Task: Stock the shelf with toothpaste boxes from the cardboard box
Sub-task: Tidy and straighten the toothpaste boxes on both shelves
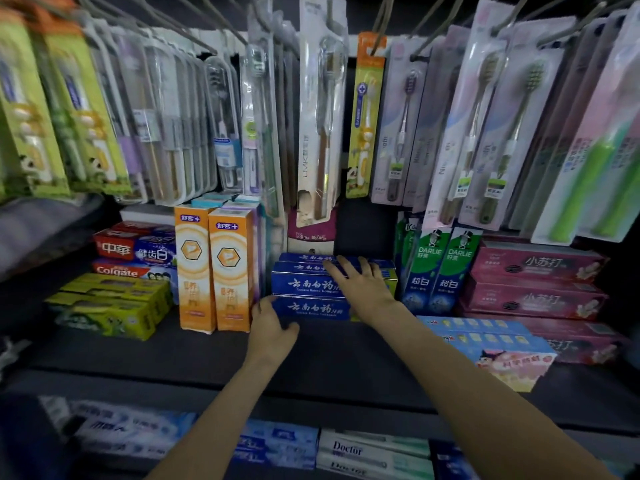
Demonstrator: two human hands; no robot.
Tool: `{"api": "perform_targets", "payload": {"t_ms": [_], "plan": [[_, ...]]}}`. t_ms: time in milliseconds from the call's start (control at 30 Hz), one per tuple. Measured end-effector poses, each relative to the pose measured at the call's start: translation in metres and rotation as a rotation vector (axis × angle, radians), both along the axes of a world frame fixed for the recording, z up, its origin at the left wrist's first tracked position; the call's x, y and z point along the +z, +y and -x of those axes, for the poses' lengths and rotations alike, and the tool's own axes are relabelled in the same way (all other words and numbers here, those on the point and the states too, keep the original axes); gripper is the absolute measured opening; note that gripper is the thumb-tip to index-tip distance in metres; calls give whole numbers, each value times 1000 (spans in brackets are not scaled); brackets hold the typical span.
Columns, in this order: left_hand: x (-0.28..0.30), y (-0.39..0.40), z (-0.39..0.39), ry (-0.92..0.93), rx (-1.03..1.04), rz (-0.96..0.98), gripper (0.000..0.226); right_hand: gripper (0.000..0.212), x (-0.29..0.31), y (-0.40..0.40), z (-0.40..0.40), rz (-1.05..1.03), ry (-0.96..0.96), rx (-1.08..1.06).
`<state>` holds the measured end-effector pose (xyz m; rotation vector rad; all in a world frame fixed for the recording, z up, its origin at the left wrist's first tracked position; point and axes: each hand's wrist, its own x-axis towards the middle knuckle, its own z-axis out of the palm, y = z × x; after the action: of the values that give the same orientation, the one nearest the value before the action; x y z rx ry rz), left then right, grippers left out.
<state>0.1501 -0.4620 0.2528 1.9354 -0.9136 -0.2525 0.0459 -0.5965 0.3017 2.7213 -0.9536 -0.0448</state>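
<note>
Both my hands are on the stack of blue toothpaste boxes (311, 289) that sits on the dark shelf (194, 351) near the middle of the frame. My right hand (360, 284) lies flat over the right part of the stack, fingers straight and slightly spread, fingertips reaching onto the topmost box. My left hand (272, 329) is at the lower left corner of the stack, thumb touching the end of the bottom box and the other fingers curled beneath it, so I am holding that end rather than just resting there. Just left of the stack stand two upright orange boxes (214, 268), and further left lie red and blue boxes (138, 251) above yellow-green boxes (110, 306). To the right of the stack stand green Darlie boxes (440, 268), then stacked pink boxes (536, 282). In the lower right, light blue cartoon boxes (495, 344) lie on the shelf beside my right forearm. Toothbrush packs (322, 109) hang in rows across the upper half of the frame. Along the bottom edge, a lower shelf holds more boxes (363, 452), blurred. The cardboard box is out of view.
</note>
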Motion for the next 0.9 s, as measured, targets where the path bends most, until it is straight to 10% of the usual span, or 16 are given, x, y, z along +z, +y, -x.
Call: {"api": "perform_targets", "payload": {"t_ms": [900], "plan": [[-3, -44, -1, 59, -83, 186, 70, 63, 27, -30, 6, -82, -87, 59]]}}
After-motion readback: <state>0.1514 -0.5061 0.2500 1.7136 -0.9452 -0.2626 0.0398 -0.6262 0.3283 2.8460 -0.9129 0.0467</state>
